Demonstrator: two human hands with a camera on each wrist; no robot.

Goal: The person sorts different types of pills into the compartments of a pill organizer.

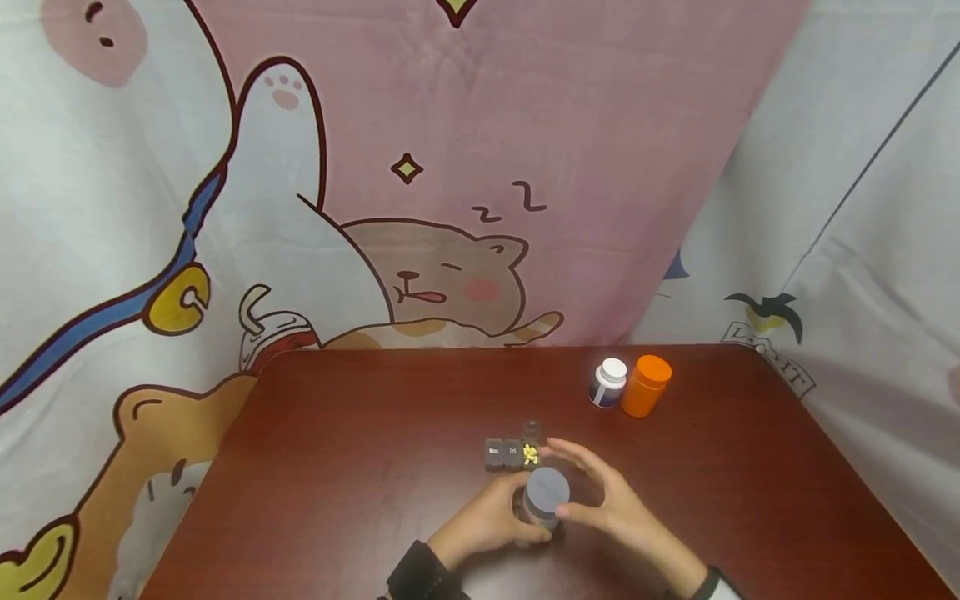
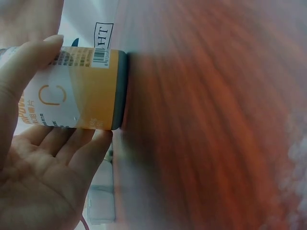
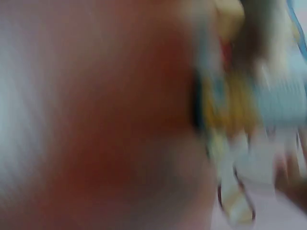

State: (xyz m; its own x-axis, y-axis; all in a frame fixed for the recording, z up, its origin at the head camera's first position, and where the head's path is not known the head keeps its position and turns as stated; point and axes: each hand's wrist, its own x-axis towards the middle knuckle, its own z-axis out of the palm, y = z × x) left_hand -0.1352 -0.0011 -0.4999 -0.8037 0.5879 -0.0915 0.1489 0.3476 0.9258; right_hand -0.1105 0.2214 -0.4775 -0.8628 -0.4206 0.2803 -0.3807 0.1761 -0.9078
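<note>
The left hand point(image 1: 491, 514) has fingers clamped round a bottle point(image 1: 547, 490) (right hand point(image 1: 617, 502): fingers apart).

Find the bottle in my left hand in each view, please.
Head: bottle low, just right of centre, in the left hand.
Left wrist: bottle at upper left, lying sideways in the picture.
Right wrist: bottle right of centre, a yellow blur.
Shared landmark: reddish-brown table.

Left hand point(image 1: 501, 514): bare, fingers and palm uncovered
Left wristwear: thick black band point(image 1: 420, 573), matte, with a blocky, angular outline
Right hand point(image 1: 613, 500): bare down to the wrist
Right wristwear: dark band point(image 1: 706, 584), narrow where visible
Right sleeve point(image 1: 726, 592): white, a small piece showing beyond the band
Band details: too small to tell
</note>
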